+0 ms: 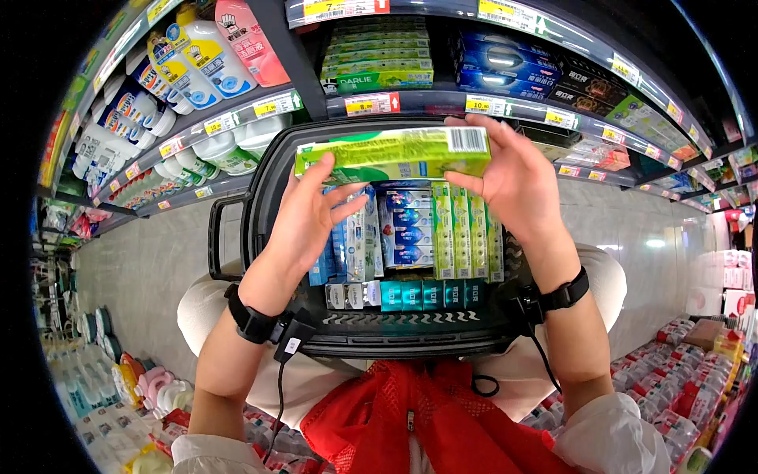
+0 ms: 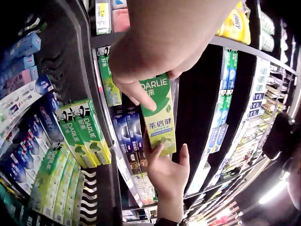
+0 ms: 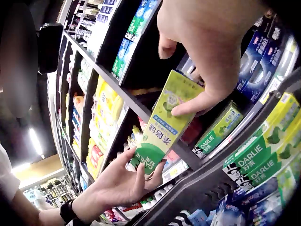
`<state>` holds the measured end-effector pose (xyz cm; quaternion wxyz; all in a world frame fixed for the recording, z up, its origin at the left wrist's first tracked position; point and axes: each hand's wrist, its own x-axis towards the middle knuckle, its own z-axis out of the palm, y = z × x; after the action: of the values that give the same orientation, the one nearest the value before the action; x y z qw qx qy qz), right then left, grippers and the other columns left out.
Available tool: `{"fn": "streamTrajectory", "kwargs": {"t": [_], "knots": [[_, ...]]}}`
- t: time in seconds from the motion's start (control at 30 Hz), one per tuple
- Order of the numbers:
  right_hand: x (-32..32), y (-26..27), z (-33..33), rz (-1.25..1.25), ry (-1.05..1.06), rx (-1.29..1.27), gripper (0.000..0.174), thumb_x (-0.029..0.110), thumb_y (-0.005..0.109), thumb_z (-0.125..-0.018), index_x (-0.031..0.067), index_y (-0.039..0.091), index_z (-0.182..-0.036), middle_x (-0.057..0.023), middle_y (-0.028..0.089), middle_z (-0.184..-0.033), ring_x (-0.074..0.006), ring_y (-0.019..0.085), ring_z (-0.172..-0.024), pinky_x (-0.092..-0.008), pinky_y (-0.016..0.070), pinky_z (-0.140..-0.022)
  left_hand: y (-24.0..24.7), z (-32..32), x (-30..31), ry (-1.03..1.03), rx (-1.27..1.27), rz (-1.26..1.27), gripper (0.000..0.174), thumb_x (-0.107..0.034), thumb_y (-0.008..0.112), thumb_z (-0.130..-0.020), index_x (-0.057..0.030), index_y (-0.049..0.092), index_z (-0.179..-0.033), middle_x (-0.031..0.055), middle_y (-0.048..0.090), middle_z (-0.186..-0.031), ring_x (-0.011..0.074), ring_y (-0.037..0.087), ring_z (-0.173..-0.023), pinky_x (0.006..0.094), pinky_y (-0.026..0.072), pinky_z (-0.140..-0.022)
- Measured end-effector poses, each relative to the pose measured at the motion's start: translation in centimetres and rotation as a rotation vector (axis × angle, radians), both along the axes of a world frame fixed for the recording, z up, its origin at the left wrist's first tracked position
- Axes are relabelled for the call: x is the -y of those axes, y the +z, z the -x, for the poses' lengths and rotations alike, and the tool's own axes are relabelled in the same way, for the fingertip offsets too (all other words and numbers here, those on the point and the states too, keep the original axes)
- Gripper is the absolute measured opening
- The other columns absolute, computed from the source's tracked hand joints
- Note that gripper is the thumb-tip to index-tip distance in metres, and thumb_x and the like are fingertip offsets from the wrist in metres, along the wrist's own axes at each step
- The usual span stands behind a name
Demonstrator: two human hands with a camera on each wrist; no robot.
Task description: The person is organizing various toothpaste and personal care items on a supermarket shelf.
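Note:
A green and yellow Darlie toothpaste box (image 1: 395,154) is held level above the far part of a black basket (image 1: 264,170). My left hand (image 1: 304,209) grips its left end, thumb on the near face. At the other end, my right hand (image 1: 521,178) holds it between thumb and fingers. The right wrist view shows the printed front of the toothpaste box (image 3: 164,122), with a fingertip of the right hand (image 3: 211,56) on it. Below, the basket holds upright green toothpaste boxes (image 1: 459,229), blue toothpaste boxes (image 1: 410,229) and a row of teal boxes (image 1: 430,295).
Ahead stands a store shelf with price tags (image 1: 375,104). Green Darlie boxes (image 1: 379,63) and dark blue boxes (image 1: 505,63) are stacked on it. Cleaner bottles (image 1: 205,59) fill the left shelf. Plastic-wrapped goods (image 1: 671,379) lie at the lower right.

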<state>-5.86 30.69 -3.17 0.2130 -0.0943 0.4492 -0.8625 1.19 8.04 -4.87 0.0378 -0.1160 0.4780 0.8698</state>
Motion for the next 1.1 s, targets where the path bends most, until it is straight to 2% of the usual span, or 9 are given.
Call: {"fn": "streamTrajectory", "kwargs": {"t": [0.07, 0.1, 0.13, 0.23, 0.33, 0.5, 0.57, 0.87, 1.1], "knots": [[0.1, 0.4, -0.3, 0.034, 0.008, -0.013, 0.040, 0.025, 0.044, -0.089, -0.0023, 0.044, -0.118, -0.0139, 0.051, -0.116, -0.0221, 0.057, -0.097, -0.0328, 0.0515, -0.077, 0.7, 0.0, 0.2, -0.037, 0.099, 0.216, 0.046, -0.045, 0.041, -0.090, -0.0091, 0.043, -0.119, 0.0093, 0.055, -0.111, 0.0154, 0.056, -0.094, 0.0264, 0.0478, -0.072], [0.1, 0.3, -0.3, -0.138, -0.006, -0.070, 0.039, 0.024, 0.047, -0.088, -0.0016, 0.044, -0.118, -0.0127, 0.052, -0.113, -0.0198, 0.057, -0.095, -0.0304, 0.0517, -0.075, 0.8, 0.1, 0.2, -0.028, 0.151, 0.280, 0.048, -0.053, 0.036, -0.088, -0.0113, 0.048, -0.110, 0.0041, 0.060, -0.086, 0.0108, 0.058, -0.074, 0.0274, 0.0465, -0.063], [-0.1, 0.1, -0.3, -0.310, -0.021, -0.127, 0.039, 0.023, 0.050, -0.087, -0.0009, 0.045, -0.117, -0.0114, 0.054, -0.111, -0.0176, 0.058, -0.093, -0.0279, 0.0519, -0.074, 0.7, 0.1, 0.5, -0.026, 0.149, 0.279, 0.048, -0.053, 0.036, -0.088, -0.0113, 0.048, -0.110, 0.0041, 0.060, -0.086, 0.0108, 0.058, -0.074, 0.0274, 0.0465, -0.063], [-0.6, -0.8, 0.1, -0.332, -0.036, -0.010, 0.039, 0.025, 0.055, -0.084, 0.0015, 0.047, -0.114, -0.0078, 0.057, -0.101, -0.0139, 0.058, -0.087, -0.0243, 0.0508, -0.066, 0.8, 0.0, 0.7, -0.175, 0.200, 0.333, 0.053, -0.058, 0.029, -0.088, -0.0100, 0.050, -0.094, -0.0012, 0.041, -0.055, 0.0089, 0.042, -0.046, 0.0297, 0.0463, -0.057], [-0.8, -1.3, 0.4, -0.351, -0.051, 0.063, 0.038, 0.030, 0.056, -0.084, 0.0025, 0.049, -0.109, -0.0077, 0.058, -0.096, -0.0145, 0.059, -0.078, -0.0242, 0.0493, -0.060, 1.0, -0.3, 0.8, -0.254, 0.165, 0.279, 0.053, -0.059, 0.031, -0.087, -0.0092, 0.050, -0.083, -0.0015, 0.045, -0.059, 0.0083, 0.044, -0.051, 0.0304, 0.0485, -0.058], [0.0, -0.3, -0.4, -0.362, -0.065, 0.240, 0.033, 0.032, 0.050, -0.086, 0.0040, 0.050, -0.104, -0.0082, 0.061, -0.085, -0.0158, 0.057, -0.057, -0.0215, 0.0432, -0.049, 1.5, -0.2, 0.6, -0.162, 0.102, 0.284, 0.050, -0.054, 0.037, -0.087, -0.0066, 0.047, -0.098, 0.0007, 0.046, -0.062, 0.0080, 0.043, -0.049, 0.0308, 0.0482, -0.058], [-0.2, -1.5, 0.1, -0.365, -0.022, 0.328, 0.034, 0.034, 0.048, -0.086, 0.0041, 0.049, -0.102, -0.0092, 0.059, -0.080, -0.0163, 0.047, -0.043, -0.0225, 0.0370, -0.043, 1.5, -0.2, 0.7, -0.095, 0.033, 0.362, 0.047, -0.050, 0.044, -0.087, -0.0047, 0.046, -0.102, 0.0017, 0.048, -0.065, 0.0072, 0.043, -0.050, 0.0292, 0.0483, -0.058], [-0.6, -1.2, 0.4, -0.258, 0.073, 0.408, 0.035, 0.040, 0.043, -0.085, 0.0063, 0.052, -0.086, -0.0056, 0.050, -0.054, -0.0129, 0.042, -0.041, -0.0237, 0.0317, -0.040, 1.4, -0.1, 1.4, -0.046, -0.026, 0.437, 0.047, -0.049, 0.051, -0.084, -0.0043, 0.045, -0.096, 0.0055, 0.051, -0.074, 0.0067, 0.046, -0.053, 0.0270, 0.0481, -0.057], [-1.0, -0.8, 0.6, -0.240, 0.039, 0.279, 0.036, 0.039, 0.044, -0.086, 0.0053, 0.052, -0.095, -0.0074, 0.058, -0.068, -0.0149, 0.053, -0.052, -0.0233, 0.0392, -0.045, 1.6, 0.0, 0.9, -0.132, 0.019, 0.374, 0.042, -0.041, 0.042, -0.090, -0.0036, 0.046, -0.109, 0.0078, 0.058, -0.090, 0.0110, 0.053, -0.068, 0.0271, 0.0466, -0.064]]}}
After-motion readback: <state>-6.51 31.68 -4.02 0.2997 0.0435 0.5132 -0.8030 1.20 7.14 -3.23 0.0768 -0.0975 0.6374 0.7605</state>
